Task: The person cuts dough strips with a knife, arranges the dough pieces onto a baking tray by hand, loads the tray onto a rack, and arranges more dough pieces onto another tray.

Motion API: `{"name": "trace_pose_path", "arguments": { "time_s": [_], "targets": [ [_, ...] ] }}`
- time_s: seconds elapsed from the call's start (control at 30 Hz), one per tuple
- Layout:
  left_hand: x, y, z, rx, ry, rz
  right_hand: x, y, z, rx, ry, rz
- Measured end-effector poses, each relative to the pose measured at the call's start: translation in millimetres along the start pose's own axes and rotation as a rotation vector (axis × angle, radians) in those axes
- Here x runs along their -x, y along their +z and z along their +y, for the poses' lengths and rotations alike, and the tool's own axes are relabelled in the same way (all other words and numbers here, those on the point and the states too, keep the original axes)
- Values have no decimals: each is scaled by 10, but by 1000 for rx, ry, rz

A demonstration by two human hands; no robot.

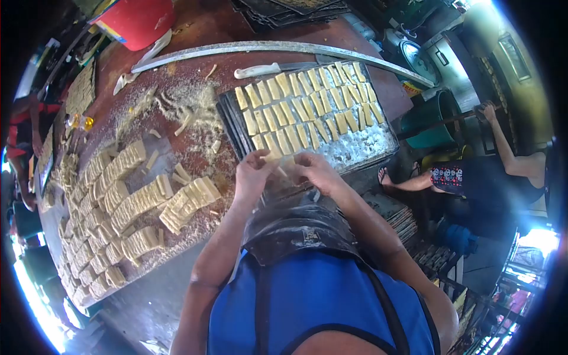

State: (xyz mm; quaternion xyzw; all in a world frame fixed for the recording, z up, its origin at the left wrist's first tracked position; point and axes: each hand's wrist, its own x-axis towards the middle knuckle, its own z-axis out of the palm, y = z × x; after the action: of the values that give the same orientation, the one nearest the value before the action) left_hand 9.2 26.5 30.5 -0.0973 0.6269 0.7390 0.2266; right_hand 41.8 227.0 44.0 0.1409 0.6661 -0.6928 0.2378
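Observation:
A dark baking tray point(387, 145) dusted with white flour bears rows of pale dough strips point(299, 109). At its near left corner, my left hand point(253, 171) is closed, its fingertips pinching a dough strip point(280, 168). Opposite it, my right hand point(319, 171) has bent fingers at the other side of this pale piece, partly hidden by the hand. Both hands are low over the tray's front edge, close to the nearest row. Left of them, stacks of cut dough strips point(139, 204) lie on the floured table point(195, 29).
A white-handled knife point(257, 71) lies behind the tray, and a long metal bar point(278, 46) crosses the table beyond it. A red bucket point(139, 23) stands at the back left. To the right, another person point(503, 183) stands near a green bin point(429, 121). More dark trays point(290, 9) are stacked at the back.

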Motion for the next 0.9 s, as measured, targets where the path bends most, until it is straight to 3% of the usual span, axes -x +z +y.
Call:
{"name": "trace_pose_path", "arguments": {
  "time_s": [0.03,0.1,0.17,0.23,0.27,0.3,0.4,0.47,0.57,0.63,0.73,0.83,0.9],
  "targets": [
    [71,-22,117,13,-3,3,9,37,-29,11,8,-2],
    [204,-60,295,-582,112,18,54,136,-72,633,-188,188],
    [209,-45,232,-704,96,-49,19,206,-28,549,-130,188],
    [173,-30,-14,-902,256,30,-17,210,83,799,-356,224],
    [173,-66,-84,-937,361,62,-23,224,89,830,-348,278],
    [208,-88,-68,-938,362,82,-44,200,91,832,-363,264],
    [449,-214,-81,-1012,619,-33,-62,138,145,782,-585,257],
    [517,-209,-128,-1049,528,-37,-106,138,175,862,-497,172],
    [535,-84,-161,-1050,438,-32,-285,142,228,664,-579,131],
    [593,-86,-128,-1019,434,6,-229,101,147,706,-602,85],
    [824,-369,-52,-916,463,206,-207,140,-36,678,-638,160],
    [1013,-889,46,-944,460,383,-203,345,-83,517,-512,119],
    [1019,-1292,58,-1071,427,462,-317,635,-12,533,-360,-169]
  ]
}}
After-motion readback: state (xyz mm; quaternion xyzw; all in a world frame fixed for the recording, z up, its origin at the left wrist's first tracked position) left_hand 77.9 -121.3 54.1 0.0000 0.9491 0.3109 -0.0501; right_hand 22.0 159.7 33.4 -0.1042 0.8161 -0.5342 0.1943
